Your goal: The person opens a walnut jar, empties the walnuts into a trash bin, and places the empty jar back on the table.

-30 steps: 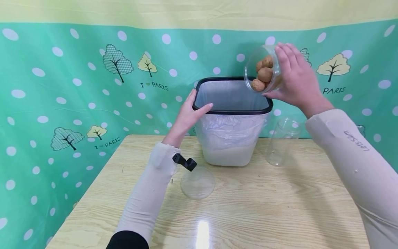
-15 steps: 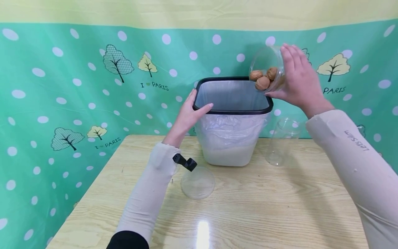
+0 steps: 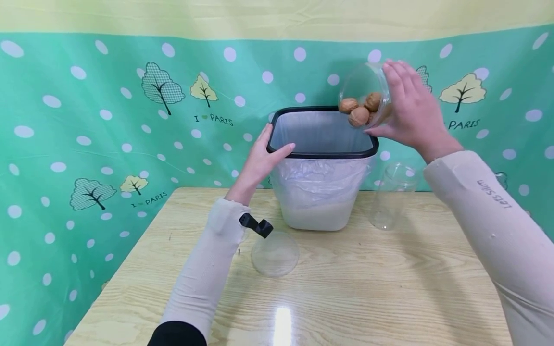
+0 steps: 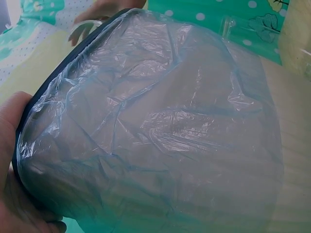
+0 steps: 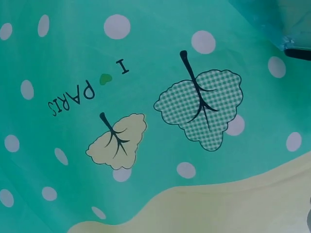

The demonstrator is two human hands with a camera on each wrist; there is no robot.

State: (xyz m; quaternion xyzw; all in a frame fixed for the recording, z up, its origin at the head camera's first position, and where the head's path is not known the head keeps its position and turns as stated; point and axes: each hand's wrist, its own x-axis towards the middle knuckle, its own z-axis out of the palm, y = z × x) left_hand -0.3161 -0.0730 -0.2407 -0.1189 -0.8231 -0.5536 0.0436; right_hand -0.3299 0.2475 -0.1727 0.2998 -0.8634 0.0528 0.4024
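Tilted on its side above the right part of the bin's rim, a clear plastic jar [image 3: 365,79] has its mouth facing left. My right hand [image 3: 413,108] grips it from the right. Several walnuts [image 3: 358,117] lie inside, one of them at the lip. My left hand [image 3: 261,156] holds the left front corner of the black rim of the trash bin [image 3: 316,216], as the left wrist view also shows. A thin plastic bag [image 4: 160,111] lines the bin and folds over its outside. The bottom of the bin is hidden. In the right wrist view neither hand nor jar shows clearly.
A clear, round lid [image 3: 275,254] lies flat on the wooden table [image 3: 346,288] in front of the bin. Right of the bin stands an upright clear glass cylinder [image 3: 389,202]. Behind hangs a green dotted cloth [image 3: 207,168].
The jar in my right hand moved slightly right, then back left. The walnuts inside have shifted, with one now at the lower lip. My left hand stays on the rim.
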